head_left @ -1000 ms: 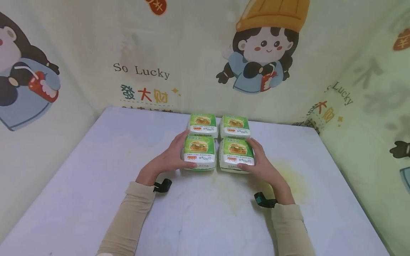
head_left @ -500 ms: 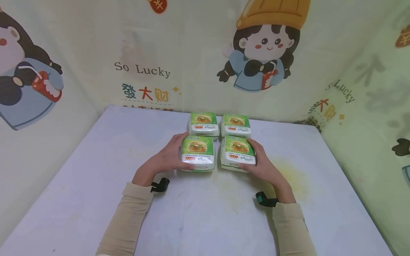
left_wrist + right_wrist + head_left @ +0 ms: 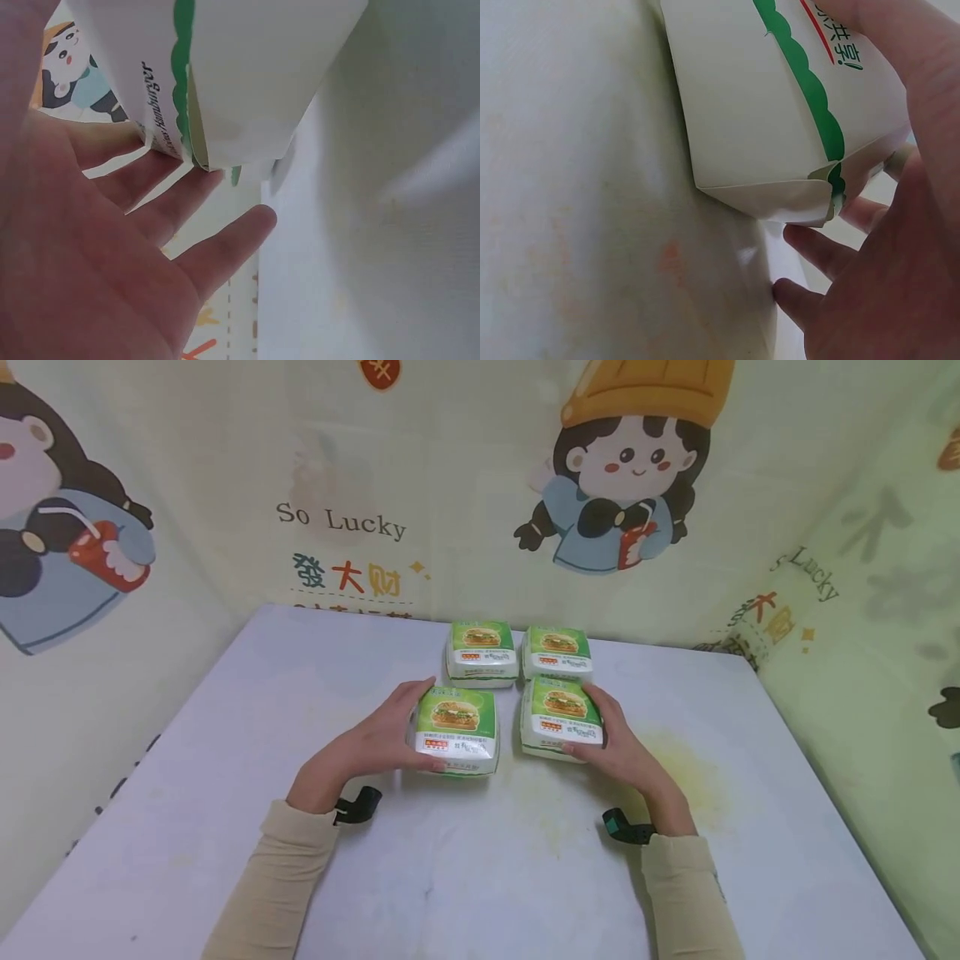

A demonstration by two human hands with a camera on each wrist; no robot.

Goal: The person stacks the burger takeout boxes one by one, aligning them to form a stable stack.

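Two green-and-white burger boxes are in my hands, each with a burger picture on its lid. My left hand (image 3: 371,739) grips the front left burger box (image 3: 456,727) by its left side, thumb at the near edge and fingers at the far corner. The left wrist view shows that box (image 3: 255,82) from its white lower side, with a green scalloped lid edge. My right hand (image 3: 628,752) holds the front right burger box (image 3: 562,718) from its right side, tilted slightly. In the right wrist view, two fingertips (image 3: 799,292) extend below the box (image 3: 742,105).
Behind the held boxes stand two matching burger boxes, the back left one (image 3: 482,652) and the back right one (image 3: 557,652), side by side. The white table (image 3: 480,877) meets a cartoon-printed cloth wall (image 3: 450,485) at the back and sides.
The left hand has drawn its box toward me and a little left, away from the back left box. The right hand's box has shifted slightly right and tilted.
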